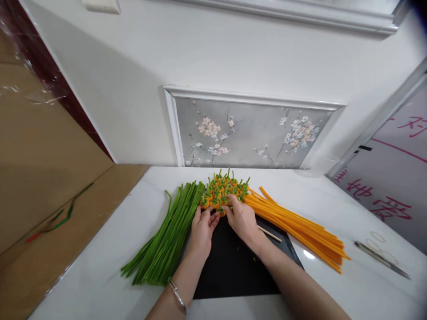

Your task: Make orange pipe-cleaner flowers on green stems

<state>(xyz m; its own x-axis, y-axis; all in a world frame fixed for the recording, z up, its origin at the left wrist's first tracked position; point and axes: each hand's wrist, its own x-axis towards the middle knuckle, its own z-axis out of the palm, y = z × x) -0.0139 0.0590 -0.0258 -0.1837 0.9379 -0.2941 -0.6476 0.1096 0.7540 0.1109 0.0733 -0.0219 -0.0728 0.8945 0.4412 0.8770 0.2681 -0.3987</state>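
At the far middle of the white table sits a cluster of small orange pipe-cleaner pumpkins (218,191) with green stems. One pipe-cleaner pumpkin (222,214) at the cluster's front edge is between my two hands, partly covered by fingers. My left hand (202,229) comes in from the left, its fingertips curled against that piece. From the right, my right hand (243,218) pinches the same piece with thumb and fingers. Under both hands lies a black mat (233,271). Part of a thin wooden stick (270,234) shows beside my right wrist.
Green pipe cleaners (170,240) lie bundled left of the mat, orange pipe cleaners (296,222) to its right. Metal tweezers (382,260) and thin rubber bands (376,244) rest at the far right. A brown cardboard surface (86,213) borders the table's left edge.
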